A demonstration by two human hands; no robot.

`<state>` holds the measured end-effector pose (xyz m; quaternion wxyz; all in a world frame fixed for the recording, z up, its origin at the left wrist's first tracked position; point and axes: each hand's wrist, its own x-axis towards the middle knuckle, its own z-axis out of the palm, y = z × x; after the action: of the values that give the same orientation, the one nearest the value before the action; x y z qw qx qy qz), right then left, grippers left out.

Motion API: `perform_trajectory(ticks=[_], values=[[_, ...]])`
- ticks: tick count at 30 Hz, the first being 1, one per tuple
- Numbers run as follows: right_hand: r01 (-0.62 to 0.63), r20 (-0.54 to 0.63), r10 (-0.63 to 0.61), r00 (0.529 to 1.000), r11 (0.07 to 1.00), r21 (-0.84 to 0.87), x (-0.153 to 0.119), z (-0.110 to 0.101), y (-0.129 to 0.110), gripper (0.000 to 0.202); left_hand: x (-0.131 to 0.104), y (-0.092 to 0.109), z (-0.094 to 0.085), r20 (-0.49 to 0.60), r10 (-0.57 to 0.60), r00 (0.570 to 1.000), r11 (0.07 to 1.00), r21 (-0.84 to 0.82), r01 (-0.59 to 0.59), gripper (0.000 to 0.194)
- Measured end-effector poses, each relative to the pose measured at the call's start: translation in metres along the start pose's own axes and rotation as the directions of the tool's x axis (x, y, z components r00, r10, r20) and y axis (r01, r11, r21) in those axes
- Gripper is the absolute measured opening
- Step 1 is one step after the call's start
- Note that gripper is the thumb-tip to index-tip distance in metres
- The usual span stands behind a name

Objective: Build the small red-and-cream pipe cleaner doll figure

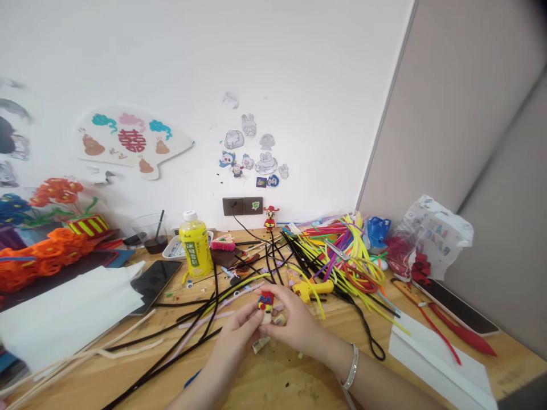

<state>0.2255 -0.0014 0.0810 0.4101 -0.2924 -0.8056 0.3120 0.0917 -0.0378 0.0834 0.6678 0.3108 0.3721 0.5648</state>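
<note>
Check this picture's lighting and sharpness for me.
Head view: white wall brightly lit, flat grey panel at right dimmer; small red, blue and yellow figure soft in detail; flat grey-and-white stickers at far left smeared; upper right corner darkened.

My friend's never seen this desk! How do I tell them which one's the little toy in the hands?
Over the wooden desk, find the left hand and right hand close together. Between them is a small toy, red on top with blue and yellow patches. Another red-topped figure stands by the wall; only this one is held.
</note>
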Motion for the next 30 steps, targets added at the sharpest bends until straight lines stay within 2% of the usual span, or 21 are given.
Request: perform_trajectory(ticks=[5, 10, 19, 27, 30], values=[[-0.009, 0.003, 0.009, 1.0, 1.0, 0.029, -0.0012, 0.0015, 0.0019, 0.055, -0.0013, -0.0014, 0.0005, -0.015, 0.021, 1.0, 1.0, 0.001, -0.021, 0.034], [0.029, -0.036, -0.03, 0.999, 0.999, -0.028, -0.0022, 0.0032, 0.0027, 0.054, -0.0051, -0.0023, 0.0018, -0.045, 0.045, 0.998, 0.999, 0.012, -0.044, 0.03], [0.039, -0.035, -0.042, 0.999, 0.996, -0.079, -0.0032, 0.0047, 0.0032, 0.054, -0.0085, 0.0007, 0.0049, -0.016, 0.054, 0.998, 0.998, -0.016, -0.054, 0.027], [0.041, -0.024, -0.044, 0.999, 0.995, -0.086, -0.004, 0.0058, 0.0028, 0.052, -0.0083, 0.0007, 0.0014, -0.047, 0.008, 0.999, 1.0, -0.005, -0.008, 0.031], [0.045, -0.022, -0.047, 0.999, 0.996, -0.078, -0.0038, 0.0066, 0.0039, 0.052, -0.0071, 0.0008, -0.001, -0.025, 0.003, 1.0, 1.0, -0.01, -0.003, 0.029]])
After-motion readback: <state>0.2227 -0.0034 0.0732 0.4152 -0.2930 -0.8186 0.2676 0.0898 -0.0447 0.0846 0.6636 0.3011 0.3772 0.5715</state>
